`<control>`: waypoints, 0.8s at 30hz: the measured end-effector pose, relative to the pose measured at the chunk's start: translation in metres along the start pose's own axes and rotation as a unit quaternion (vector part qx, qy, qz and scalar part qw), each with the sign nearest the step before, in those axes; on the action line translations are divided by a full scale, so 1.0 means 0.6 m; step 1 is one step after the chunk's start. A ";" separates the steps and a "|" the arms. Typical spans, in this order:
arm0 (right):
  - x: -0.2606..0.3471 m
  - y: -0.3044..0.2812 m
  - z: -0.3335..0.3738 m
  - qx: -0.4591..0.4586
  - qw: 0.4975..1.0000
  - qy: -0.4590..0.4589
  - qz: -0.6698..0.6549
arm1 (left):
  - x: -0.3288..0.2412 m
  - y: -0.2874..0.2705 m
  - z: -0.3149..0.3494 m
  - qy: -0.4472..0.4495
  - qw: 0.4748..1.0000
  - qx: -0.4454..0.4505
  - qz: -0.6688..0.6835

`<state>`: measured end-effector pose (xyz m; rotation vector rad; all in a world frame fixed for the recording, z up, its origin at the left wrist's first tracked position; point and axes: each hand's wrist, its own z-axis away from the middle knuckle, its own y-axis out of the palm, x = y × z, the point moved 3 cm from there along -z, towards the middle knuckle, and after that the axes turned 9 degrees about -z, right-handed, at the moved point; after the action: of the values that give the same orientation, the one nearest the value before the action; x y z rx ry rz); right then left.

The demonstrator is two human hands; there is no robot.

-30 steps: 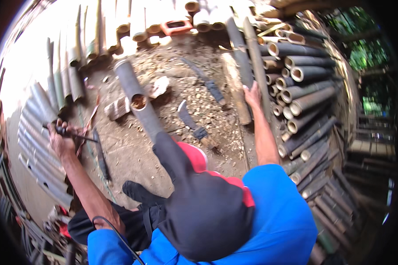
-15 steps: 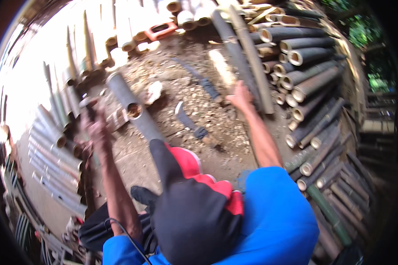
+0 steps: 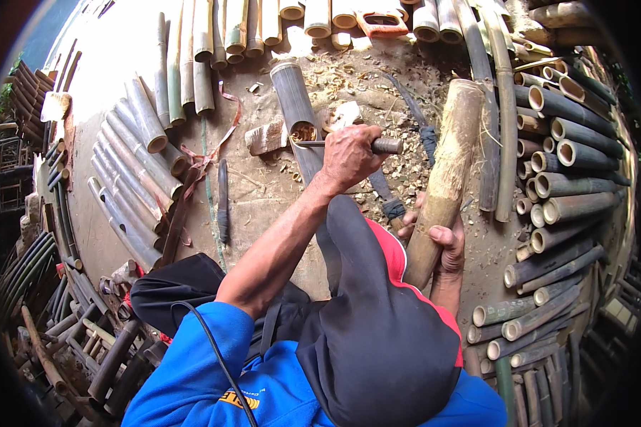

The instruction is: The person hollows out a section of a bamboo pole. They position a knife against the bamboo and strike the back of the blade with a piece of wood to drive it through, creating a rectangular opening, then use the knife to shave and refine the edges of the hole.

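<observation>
My left hand (image 3: pixel 349 155) is closed round a chisel; its thick dark butt end (image 3: pixel 387 146) sticks out to the right. The thin chisel blade (image 3: pixel 310 143) points left across the edge of a hole cut in a grey bamboo pole (image 3: pixel 292 92). That pole lies lengthwise in front of me, its near end hidden under my cap. My right hand (image 3: pixel 447 245) grips the lower part of a thick, pale wooden mallet (image 3: pixel 449 153), worn and frayed along its side. Beyond the right hand lie a machete (image 3: pixel 427 139) with a wrapped grip and a curved knife (image 3: pixel 392 203).
Bamboo lengths (image 3: pixel 584 167) are stacked along the right, with more (image 3: pixel 132 181) at the left. An orange saw handle (image 3: pixel 382 25) shows at the far edge. A stone block (image 3: pixel 265 138) sits against the pole. Another dark tool (image 3: pixel 223 206) and red ribbon (image 3: pixel 205 158) lie left.
My right hand has taken hold of the mallet from the ground and drawn it nearer. My left hand has moved right to the hole in the pole. The view has shifted left.
</observation>
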<state>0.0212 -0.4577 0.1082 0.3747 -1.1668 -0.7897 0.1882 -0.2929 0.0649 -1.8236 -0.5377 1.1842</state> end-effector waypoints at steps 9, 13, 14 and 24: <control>0.079 0.028 -0.003 -0.054 0.974 -0.156 0.158 | 0.018 0.014 -0.022 -0.022 0.997 0.029 -0.069; 0.074 0.034 -0.012 -0.158 0.936 -0.261 0.178 | 0.018 -0.006 -0.038 -0.006 0.999 -0.016 -0.031; 0.045 0.044 -0.033 -0.107 0.894 -0.278 0.335 | 0.015 -0.005 -0.046 -0.028 0.999 0.012 -0.021; 0.131 0.101 0.006 -0.057 0.915 -0.311 0.251 | 0.038 -0.038 -0.002 -0.010 0.998 -0.057 0.010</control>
<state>0.0527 -0.4724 0.2014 -0.3043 -1.7093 -0.5211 0.2016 -0.2647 0.0726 -1.9193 -0.6095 1.2075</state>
